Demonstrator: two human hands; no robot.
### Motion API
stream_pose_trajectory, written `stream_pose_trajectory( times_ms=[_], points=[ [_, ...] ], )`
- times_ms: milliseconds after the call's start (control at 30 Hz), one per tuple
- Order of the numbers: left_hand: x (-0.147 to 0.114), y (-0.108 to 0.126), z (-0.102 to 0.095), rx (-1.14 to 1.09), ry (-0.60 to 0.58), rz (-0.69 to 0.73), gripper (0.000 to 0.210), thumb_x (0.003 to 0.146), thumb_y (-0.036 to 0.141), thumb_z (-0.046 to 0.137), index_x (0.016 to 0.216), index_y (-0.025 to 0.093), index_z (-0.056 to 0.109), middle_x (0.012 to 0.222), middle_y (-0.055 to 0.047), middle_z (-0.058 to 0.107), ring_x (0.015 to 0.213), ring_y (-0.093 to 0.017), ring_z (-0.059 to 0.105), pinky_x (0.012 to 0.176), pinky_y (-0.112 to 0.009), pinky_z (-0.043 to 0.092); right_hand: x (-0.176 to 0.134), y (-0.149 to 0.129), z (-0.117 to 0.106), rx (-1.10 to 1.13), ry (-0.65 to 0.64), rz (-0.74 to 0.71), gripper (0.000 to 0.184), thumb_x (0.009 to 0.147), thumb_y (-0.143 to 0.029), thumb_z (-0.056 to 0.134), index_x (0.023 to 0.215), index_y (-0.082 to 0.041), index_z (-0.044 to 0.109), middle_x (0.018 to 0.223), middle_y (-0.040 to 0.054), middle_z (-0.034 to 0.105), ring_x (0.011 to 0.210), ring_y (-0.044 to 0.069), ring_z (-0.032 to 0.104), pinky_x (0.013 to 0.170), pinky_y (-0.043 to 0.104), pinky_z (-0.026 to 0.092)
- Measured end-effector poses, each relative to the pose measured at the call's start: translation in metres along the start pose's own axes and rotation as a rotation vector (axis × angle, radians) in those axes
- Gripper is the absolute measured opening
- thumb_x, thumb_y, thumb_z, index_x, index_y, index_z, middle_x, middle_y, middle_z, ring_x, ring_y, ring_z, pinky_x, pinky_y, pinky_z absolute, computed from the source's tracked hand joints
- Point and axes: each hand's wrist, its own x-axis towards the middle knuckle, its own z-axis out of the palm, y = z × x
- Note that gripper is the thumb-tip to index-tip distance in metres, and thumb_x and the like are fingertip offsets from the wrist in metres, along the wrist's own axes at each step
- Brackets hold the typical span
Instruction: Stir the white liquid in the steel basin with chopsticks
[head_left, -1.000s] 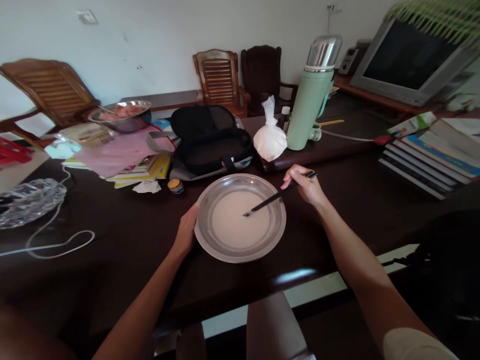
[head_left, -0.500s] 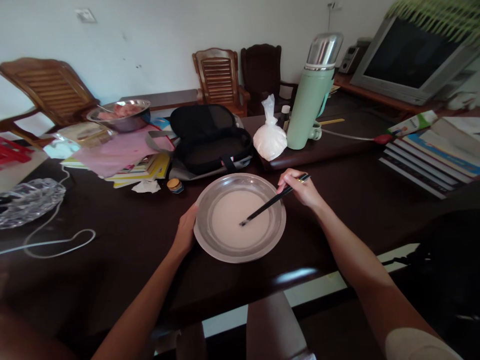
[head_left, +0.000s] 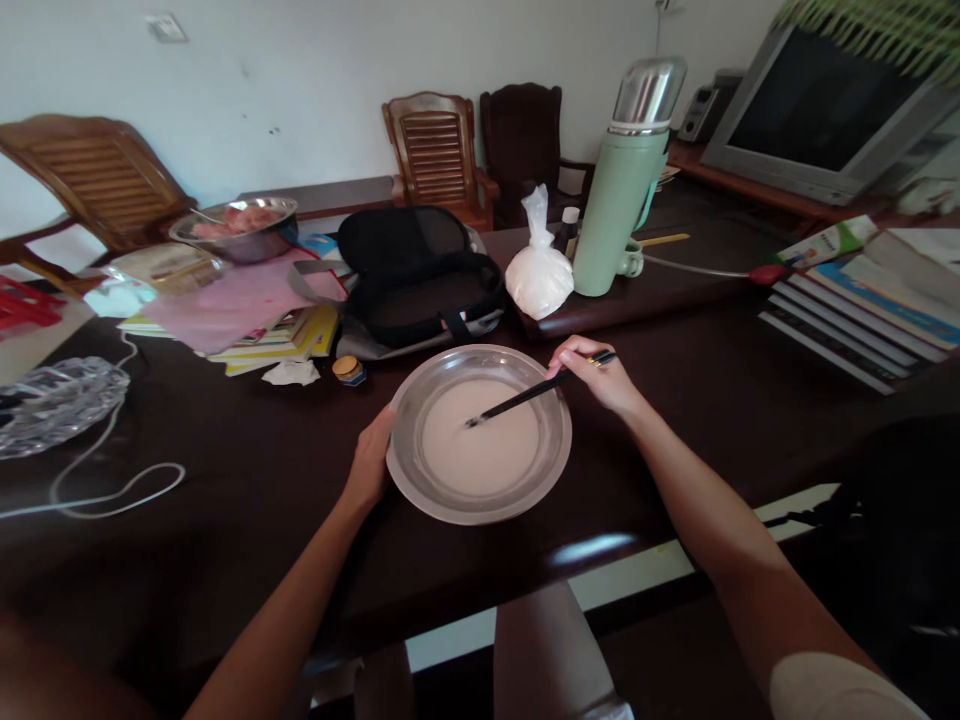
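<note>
A wide metal bowl (head_left: 480,508) stands on the dark table near its front edge. Pale, milky batter (head_left: 487,460) covers its bottom. My left hand (head_left: 370,458) grips the bowl's left rim, its fingers partly hidden behind the wall. Above the right rim, my right hand (head_left: 596,375) is closed around black chopsticks (head_left: 521,398). They slant down to the left, and their tips dip into the batter left of its middle. Behind the bowl sits a knotted plastic bag of white powder (head_left: 540,283), apart from both hands.
A green thermos (head_left: 619,210) rises behind the bowl, beside the powder bag. An open black case (head_left: 424,290) and a small jar (head_left: 349,371) lie back left. Farther left are a bowl of raw meat (head_left: 240,225) and a glass dish (head_left: 60,405). Books (head_left: 847,320) are stacked at right.
The chopstick tips have moved left and slightly away from me through the batter. My right hand has shifted slightly left with them, while my left hand stays on the rim.
</note>
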Motion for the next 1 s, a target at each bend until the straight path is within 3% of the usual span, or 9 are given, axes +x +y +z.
stream_pose_trajectory(
  times_ms=[133, 300, 467, 633, 733, 833, 1000],
  points=[
    [-0.0005, 0.0027, 0.0009, -0.016, -0.02, 0.019, 0.052, 0.09, 0.052, 0.047, 0.121, 0.016, 0.068, 0.124, -0.009, 0.068, 0.119, -0.031, 0.057, 0.103, -0.04, 0.041, 0.0005, -0.0007, -0.0033, 0.051, 0.07, -0.022, 0.035, 0.085, -0.054, 0.064, 0.072, -0.021, 0.067, 0.057, -0.0005, 0.069, 0.055, 0.017, 0.067, 0.062, 0.03, 0.051],
    [-0.0014, 0.0034, 0.0007, -0.022, 0.002, 0.01, 0.051, 0.089, 0.052, 0.049, 0.12, 0.017, 0.069, 0.124, -0.009, 0.068, 0.123, -0.033, 0.053, 0.105, -0.042, 0.04, 0.0, -0.0053, 0.0005, -0.061, -0.066, -0.019, 0.037, 0.084, -0.056, 0.064, 0.073, -0.021, 0.071, 0.07, 0.003, 0.074, 0.069, 0.019, 0.07, 0.069, 0.032, 0.053],
    [-0.0015, 0.0018, -0.0006, 0.021, -0.024, 0.025, 0.051, 0.091, 0.05, 0.046, 0.123, 0.016, 0.066, 0.129, -0.009, 0.065, 0.123, -0.032, 0.053, 0.105, -0.041, 0.04, 0.0007, -0.003, -0.0032, 0.017, 0.062, -0.044, 0.037, 0.085, -0.055, 0.064, 0.071, -0.021, 0.068, 0.062, 0.0011, 0.071, 0.061, 0.018, 0.069, 0.066, 0.031, 0.053],
    [-0.0008, 0.0021, 0.0006, 0.002, -0.019, 0.016, 0.053, 0.091, 0.051, 0.045, 0.123, 0.014, 0.066, 0.129, -0.01, 0.065, 0.122, -0.032, 0.055, 0.104, -0.041, 0.04, 0.0005, -0.0024, -0.0009, -0.013, -0.064, -0.018, 0.038, 0.083, -0.056, 0.065, 0.072, -0.02, 0.071, 0.068, 0.0027, 0.074, 0.067, 0.019, 0.071, 0.069, 0.031, 0.054],
    [-0.0008, 0.0022, 0.0011, -0.004, -0.024, 0.01, 0.054, 0.091, 0.051, 0.044, 0.123, 0.013, 0.065, 0.129, -0.01, 0.065, 0.12, -0.031, 0.055, 0.104, -0.041, 0.04, 0.0008, -0.0021, -0.0018, -0.023, -0.018, -0.057, 0.034, 0.084, -0.052, 0.066, 0.072, -0.021, 0.071, 0.07, 0.0022, 0.074, 0.07, 0.018, 0.071, 0.072, 0.03, 0.054],
    [-0.0008, 0.0011, 0.0008, 0.003, -0.021, 0.01, 0.054, 0.092, 0.052, 0.044, 0.124, 0.014, 0.065, 0.131, -0.01, 0.064, 0.123, -0.031, 0.054, 0.105, -0.042, 0.039, 0.0007, 0.0, -0.0039, 0.055, 0.034, -0.036, 0.033, 0.086, -0.051, 0.065, 0.073, -0.021, 0.069, 0.062, -0.0003, 0.072, 0.06, 0.017, 0.069, 0.065, 0.029, 0.053],
    [-0.0011, 0.0, -0.0001, 0.009, -0.017, -0.008, 0.055, 0.092, 0.053, 0.044, 0.122, 0.013, 0.066, 0.125, -0.01, 0.067, 0.114, -0.031, 0.059, 0.099, -0.041, 0.043, 0.0003, -0.0018, -0.0017, -0.008, -0.065, -0.017, 0.034, 0.084, -0.053, 0.066, 0.074, -0.02, 0.071, 0.069, 0.002, 0.074, 0.068, 0.018, 0.071, 0.07, 0.031, 0.054]
  ],
)
